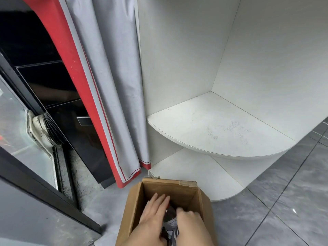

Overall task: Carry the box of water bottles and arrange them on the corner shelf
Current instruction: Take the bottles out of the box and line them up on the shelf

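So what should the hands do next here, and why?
Probably lift the bottle out of the cardboard box: both the left hand and right hand are already in the box around it, and the shelf above holds nothing yet.

A red-and-grey curtain hangs beside dark glass panels (grey floor tiles below).

Both hands reach into the cardboard box around a bottle.
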`<state>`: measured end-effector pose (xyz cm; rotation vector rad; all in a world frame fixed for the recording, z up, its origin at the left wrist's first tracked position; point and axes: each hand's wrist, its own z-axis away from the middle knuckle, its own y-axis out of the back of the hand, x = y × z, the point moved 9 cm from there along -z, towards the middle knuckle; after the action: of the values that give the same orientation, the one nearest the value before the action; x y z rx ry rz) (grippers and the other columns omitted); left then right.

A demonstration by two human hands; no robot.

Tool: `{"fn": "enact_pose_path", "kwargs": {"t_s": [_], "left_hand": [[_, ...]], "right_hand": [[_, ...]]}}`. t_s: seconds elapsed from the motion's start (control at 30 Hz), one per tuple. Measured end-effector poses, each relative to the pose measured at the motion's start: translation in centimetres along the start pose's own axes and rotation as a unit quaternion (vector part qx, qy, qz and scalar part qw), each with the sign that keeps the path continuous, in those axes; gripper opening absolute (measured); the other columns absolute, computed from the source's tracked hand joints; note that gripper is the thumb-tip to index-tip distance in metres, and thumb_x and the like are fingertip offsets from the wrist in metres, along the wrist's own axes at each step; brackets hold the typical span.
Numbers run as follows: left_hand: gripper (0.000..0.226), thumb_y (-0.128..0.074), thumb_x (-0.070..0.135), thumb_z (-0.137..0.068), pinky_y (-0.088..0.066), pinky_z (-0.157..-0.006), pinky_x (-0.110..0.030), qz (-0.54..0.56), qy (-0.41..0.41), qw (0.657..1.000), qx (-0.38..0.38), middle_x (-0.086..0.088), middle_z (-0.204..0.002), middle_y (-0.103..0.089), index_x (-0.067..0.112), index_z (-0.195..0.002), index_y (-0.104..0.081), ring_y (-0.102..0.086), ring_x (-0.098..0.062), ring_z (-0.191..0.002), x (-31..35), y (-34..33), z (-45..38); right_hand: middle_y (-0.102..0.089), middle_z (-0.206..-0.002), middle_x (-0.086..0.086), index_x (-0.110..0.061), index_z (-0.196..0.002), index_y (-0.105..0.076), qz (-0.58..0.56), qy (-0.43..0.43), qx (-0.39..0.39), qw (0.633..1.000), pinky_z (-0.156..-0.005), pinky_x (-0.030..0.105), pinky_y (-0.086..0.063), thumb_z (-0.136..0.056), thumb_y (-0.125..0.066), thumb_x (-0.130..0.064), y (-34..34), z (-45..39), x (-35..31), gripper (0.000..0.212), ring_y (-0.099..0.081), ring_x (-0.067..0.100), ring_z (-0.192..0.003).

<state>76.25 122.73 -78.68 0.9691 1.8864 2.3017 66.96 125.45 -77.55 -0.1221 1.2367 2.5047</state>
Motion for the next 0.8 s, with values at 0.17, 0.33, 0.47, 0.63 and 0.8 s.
{"fn": "enact_pose_path", "kwargs": {"t_s": [0.17,0.33,0.47,0.63,0.8], "left_hand": [[0.092,-0.059,0.056,-0.078,0.003,-0.117,-0.020,0.197,0.032,0.976,-0.083,0.008,-0.162,-0.012,0.036,-0.151,-0.006,0.001,-0.003,-0.148,1.3,-1.1,1.0],[0.095,-0.078,0.057,-0.063,-0.029,-0.108,-0.006,0.268,0.004,0.963,0.027,0.031,-0.145,-0.035,0.050,-0.140,-0.023,-0.029,0.023,-0.130,2.0,1.2,0.9],[0.069,-0.083,0.039,-0.063,-0.037,-0.081,0.003,0.244,-0.002,0.958,0.148,0.040,-0.124,-0.050,0.055,-0.116,-0.043,-0.050,0.023,-0.109,2.5,5.6,1.2],[0.067,-0.084,0.039,-0.060,-0.051,-0.087,-0.021,0.303,-0.007,0.930,0.208,0.031,-0.110,-0.066,0.052,-0.117,-0.052,-0.064,0.008,-0.101,4.5,12.0,0.8],[0.060,-0.088,0.026,-0.065,-0.057,-0.087,-0.040,0.342,-0.054,0.912,0.222,0.013,-0.102,-0.074,0.037,-0.115,-0.058,-0.070,-0.005,-0.095,8.4,20.3,-0.8]], "right_hand": [[-0.064,-0.122,0.008,-0.025,-0.145,-0.030,-0.013,0.052,0.127,0.991,-0.099,0.033,-0.043,-0.086,-0.049,-0.006,6.0,3.8,-0.3,0.065,-0.052,0.028,-0.121],[-0.060,-0.123,-0.009,-0.042,-0.144,-0.023,-0.106,0.120,0.224,0.961,-0.098,0.026,-0.040,-0.087,-0.053,-0.019,9.3,6.3,-1.7,0.068,-0.053,0.015,-0.118],[-0.061,-0.117,-0.020,-0.046,-0.135,-0.037,-0.175,0.186,0.305,0.918,-0.096,0.021,-0.043,-0.082,-0.062,-0.033,11.0,8.1,-2.8,0.061,-0.056,0.005,-0.112],[-0.046,-0.135,-0.034,-0.063,-0.135,-0.024,-0.320,0.218,0.288,0.876,-0.096,0.020,-0.045,-0.049,-0.078,-0.056,12.2,8.6,-1.3,0.102,-0.050,-0.010,-0.120],[-0.048,-0.140,-0.028,-0.058,-0.142,-0.015,-0.351,0.287,0.218,0.864,-0.102,0.027,-0.047,-0.057,-0.089,-0.032,14.0,8.9,-2.6,0.117,-0.052,-0.011,-0.122]]}}
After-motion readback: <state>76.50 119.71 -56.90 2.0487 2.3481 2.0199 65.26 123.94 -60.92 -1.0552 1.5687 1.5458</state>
